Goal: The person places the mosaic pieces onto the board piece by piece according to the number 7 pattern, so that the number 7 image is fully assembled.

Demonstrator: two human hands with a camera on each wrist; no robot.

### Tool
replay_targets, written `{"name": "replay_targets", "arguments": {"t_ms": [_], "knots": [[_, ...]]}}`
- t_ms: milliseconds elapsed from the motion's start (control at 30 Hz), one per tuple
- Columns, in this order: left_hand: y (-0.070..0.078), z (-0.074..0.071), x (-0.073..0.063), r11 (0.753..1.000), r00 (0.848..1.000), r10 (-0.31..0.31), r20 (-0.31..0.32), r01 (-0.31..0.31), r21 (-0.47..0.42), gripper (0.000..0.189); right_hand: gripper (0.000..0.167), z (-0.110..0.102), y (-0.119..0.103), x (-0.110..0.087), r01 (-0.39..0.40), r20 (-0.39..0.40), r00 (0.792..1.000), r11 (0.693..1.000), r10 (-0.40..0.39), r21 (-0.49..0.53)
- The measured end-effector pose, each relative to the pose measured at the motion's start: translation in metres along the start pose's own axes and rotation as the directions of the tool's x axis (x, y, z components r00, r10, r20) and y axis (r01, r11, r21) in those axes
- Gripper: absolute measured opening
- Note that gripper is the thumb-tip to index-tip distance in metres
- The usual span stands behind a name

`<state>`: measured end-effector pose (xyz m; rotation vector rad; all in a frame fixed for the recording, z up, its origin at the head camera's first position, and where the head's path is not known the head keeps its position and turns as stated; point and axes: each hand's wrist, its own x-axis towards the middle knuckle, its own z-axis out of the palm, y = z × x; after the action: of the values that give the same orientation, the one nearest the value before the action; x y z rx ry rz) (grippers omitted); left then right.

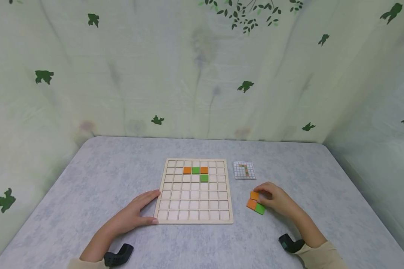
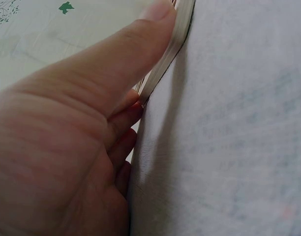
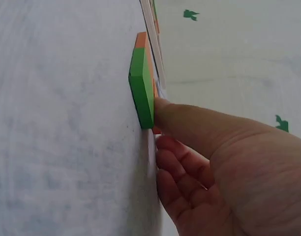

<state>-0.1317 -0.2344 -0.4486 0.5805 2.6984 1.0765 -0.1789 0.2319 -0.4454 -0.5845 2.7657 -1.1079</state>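
A light wooden grid board (image 1: 185, 195) lies on the table, with orange and green square tiles in its upper cells, such as the green tile (image 1: 204, 178). My left hand (image 1: 131, 215) touches the board's left side, its straight thumb at the near corner and its fingers further up the edge. To the right of the board, my right hand (image 1: 277, 200) pinches an orange tile (image 1: 254, 195) between thumb and index finger. Beside that tile lie another orange tile (image 1: 251, 204) and a green tile (image 3: 142, 88). The right hand's other fingers are loosely curled near the tabletop.
A small card (image 1: 244, 170) printed with a grid and coloured squares lies right of the board's upper corner. The grey mottled table (image 1: 121, 160) ends at a pale curtain (image 1: 175, 86) with green leaf shapes. Each wrist carries a black device (image 1: 119, 255).
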Motion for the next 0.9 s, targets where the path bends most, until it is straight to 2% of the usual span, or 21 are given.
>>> {"name": "replay_targets", "arguments": {"t_ms": [167,333,500,700,900], "knots": [[0.001,-0.001,0.000,1.000,1.000,-0.001,0.004,0.001,0.009,0.090,0.025,0.001,-0.001,0.002,-0.024,-0.006,1.000,0.998,0.024,-0.050],[0.001,-0.001,0.000,1.000,1.000,0.003,0.003,-0.003,0.007,0.090,0.025,-0.003,-0.012,0.007,-0.055,-0.007,0.998,0.997,0.054,-0.045],[0.000,0.000,0.000,1.000,1.000,-0.013,0.003,0.013,0.005,0.090,0.027,-0.005,-0.034,0.017,0.048,-0.049,0.998,0.998,-0.050,-0.032],[-0.001,0.000,0.000,1.000,1.000,-0.002,0.003,0.002,0.004,0.090,0.029,0.002,-0.062,0.038,0.191,-0.083,0.979,0.981,-0.189,0.020],[-0.001,-0.001,0.000,1.000,1.000,0.015,0.005,-0.015,0.008,0.089,0.029,0.023,-0.083,0.057,0.225,-0.061,0.973,0.972,-0.221,0.067]]}}
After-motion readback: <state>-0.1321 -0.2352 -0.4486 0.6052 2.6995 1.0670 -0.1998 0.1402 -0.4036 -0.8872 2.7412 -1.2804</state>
